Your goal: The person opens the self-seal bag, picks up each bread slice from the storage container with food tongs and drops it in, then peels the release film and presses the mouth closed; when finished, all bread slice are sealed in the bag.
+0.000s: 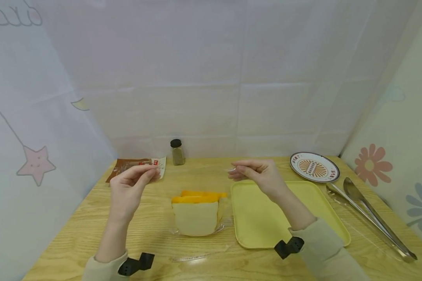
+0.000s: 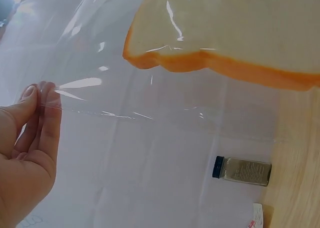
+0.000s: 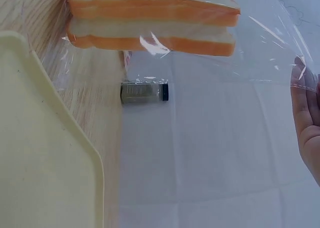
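Two slices of white bread with orange crusts stand together on the table in front of me, with crinkled clear plastic around their base. My left hand is raised to their left and pinches the edge of a clear plastic bag between thumb and fingertips. Opposite it, my right hand pinches the bag's other side, above the yellow tray's back left corner. Between the hands the film is spread wide, as both wrist views show. The slices show through the plastic and appear to be inside it.
A yellow tray lies to the right, with a printed plate behind it and metal tongs beside it. At the back are a black-capped seasoning jar and a brown packet. A shiny clear strip lies near the front.
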Available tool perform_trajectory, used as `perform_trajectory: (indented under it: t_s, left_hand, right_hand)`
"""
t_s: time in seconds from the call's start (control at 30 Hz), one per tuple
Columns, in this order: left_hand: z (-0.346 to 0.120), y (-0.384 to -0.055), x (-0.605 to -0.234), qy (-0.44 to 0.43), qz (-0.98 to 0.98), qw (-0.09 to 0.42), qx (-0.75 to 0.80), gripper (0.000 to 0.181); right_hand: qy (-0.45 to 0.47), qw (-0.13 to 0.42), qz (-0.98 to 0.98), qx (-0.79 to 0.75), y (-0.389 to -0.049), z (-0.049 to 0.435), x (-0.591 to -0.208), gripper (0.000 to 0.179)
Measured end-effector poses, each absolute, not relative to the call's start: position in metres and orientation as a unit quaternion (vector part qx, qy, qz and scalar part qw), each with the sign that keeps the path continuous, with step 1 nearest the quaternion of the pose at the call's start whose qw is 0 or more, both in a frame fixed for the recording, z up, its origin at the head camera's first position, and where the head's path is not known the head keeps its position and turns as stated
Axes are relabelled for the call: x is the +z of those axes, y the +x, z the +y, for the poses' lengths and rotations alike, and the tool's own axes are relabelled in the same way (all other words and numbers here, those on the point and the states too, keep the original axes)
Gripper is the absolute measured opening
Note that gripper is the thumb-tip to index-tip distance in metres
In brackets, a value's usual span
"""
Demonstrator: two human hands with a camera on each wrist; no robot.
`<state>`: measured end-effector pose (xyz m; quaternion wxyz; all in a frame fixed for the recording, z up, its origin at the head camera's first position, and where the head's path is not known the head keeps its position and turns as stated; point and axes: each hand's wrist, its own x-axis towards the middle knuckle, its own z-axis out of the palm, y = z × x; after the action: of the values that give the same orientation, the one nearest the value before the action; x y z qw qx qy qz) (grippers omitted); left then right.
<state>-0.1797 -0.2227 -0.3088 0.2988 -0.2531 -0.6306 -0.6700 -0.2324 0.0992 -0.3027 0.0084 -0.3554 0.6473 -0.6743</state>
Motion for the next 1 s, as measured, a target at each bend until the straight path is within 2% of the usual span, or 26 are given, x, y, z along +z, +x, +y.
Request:
perform_trajectory:
  t_s: [0.27,0.7,1.0]
  left_hand:
    - [-0.229,-0.182,-0.312,-0.3,-0.63,0.288,-0.656,0.019]
    - [-0.232,-0.184,-0.314,-0.346,-0.634,0.313,-0.617,0.022]
    - [-0.231,-0.185,-0.314,-0.367,-0.616,0.291,-0.633,0.021]
  right_hand:
    - [-0.376,0.017,0.633,-0.676,-0.235,0.102,-0.305,0.023]
    - [-0.395,0.042,0.636,-0.661,-0.239,0.108,-0.307,0.022]
    - [-0.406,0.034,0.654,-0.638,-0.237,0.113,-0.303,0.018]
